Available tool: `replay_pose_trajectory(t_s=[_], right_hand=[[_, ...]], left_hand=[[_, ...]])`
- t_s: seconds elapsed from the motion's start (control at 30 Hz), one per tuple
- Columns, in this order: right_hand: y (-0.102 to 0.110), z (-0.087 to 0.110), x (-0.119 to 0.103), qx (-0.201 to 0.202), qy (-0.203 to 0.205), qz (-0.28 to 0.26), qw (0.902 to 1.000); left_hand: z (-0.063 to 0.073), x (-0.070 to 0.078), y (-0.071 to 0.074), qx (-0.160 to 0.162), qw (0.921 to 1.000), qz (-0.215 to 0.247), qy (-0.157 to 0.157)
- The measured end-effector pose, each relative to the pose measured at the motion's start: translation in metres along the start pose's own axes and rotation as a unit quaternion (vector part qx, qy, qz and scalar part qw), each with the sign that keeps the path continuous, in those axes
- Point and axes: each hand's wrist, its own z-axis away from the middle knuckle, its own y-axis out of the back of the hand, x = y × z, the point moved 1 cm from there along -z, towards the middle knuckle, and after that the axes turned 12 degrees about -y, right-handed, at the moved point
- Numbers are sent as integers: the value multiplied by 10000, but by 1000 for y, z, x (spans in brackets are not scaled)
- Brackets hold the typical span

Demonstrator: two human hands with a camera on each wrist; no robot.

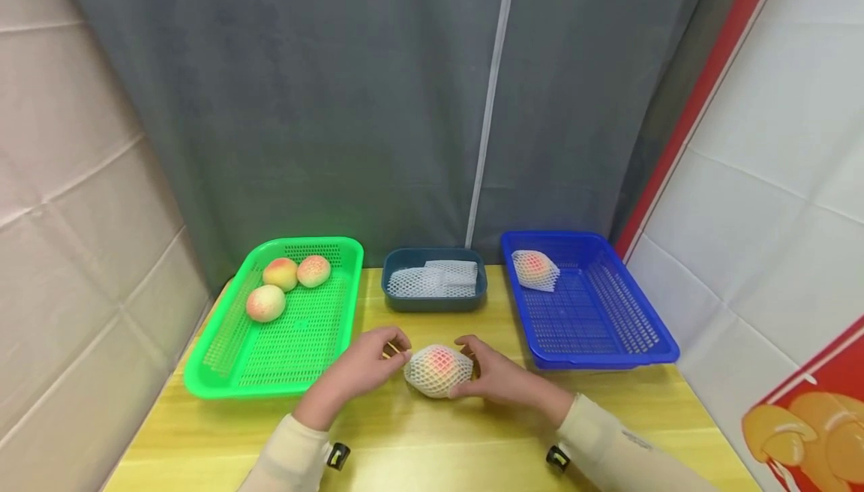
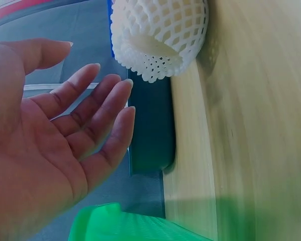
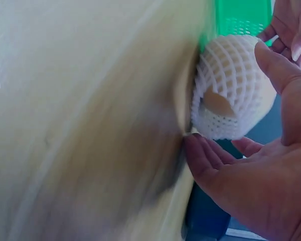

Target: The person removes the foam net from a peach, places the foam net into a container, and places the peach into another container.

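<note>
A peach (image 1: 439, 370) in a white foam net sleeve sits low over the table between the two hands. My right hand (image 1: 502, 379) holds it from the right, thumb on the near side and fingers round the far side. In the right wrist view, the netted peach (image 3: 233, 85) shows an opening in the sleeve's end. My left hand (image 1: 367, 364) is just left of the fruit. The left wrist view shows this hand (image 2: 55, 130) with loosely bent fingers, apart from the net and holding nothing.
At left, a green basket (image 1: 297, 376) holds three bare peaches (image 1: 266, 303). A dark teal bin (image 1: 435, 304) with flat foam nets (image 1: 432, 280) stands at the back centre. On the right, a blue basket (image 1: 594, 361) contains another netted peach (image 1: 535, 271). A grey curtain (image 1: 337, 102) hangs behind.
</note>
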Motion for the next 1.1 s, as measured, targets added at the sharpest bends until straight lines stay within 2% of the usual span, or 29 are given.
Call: replay_pose_trajectory(t_s=[0.47, 0.67, 0.77, 0.93, 1.1], right_hand=[[-20, -14, -2, -143, 515, -384, 9978], [-26, -17, -1, -86, 558, -586, 9967], [-25, -15, -2, 37, 537, -593, 9968], [-15, -10, -9, 168, 581, -661, 9960], [3, -4, -23, 420, 1053, -467, 9925]], left_hand=[[3, -2, -1, 9, 10000, -43, 37], [3, -4, -1, 20, 10000, -69, 15], [3, -3, -1, 224, 9997, -29, -59], [4, -2, 3, 813, 9964, 131, -184], [7, -2, 7, 1050, 9929, 323, -451]])
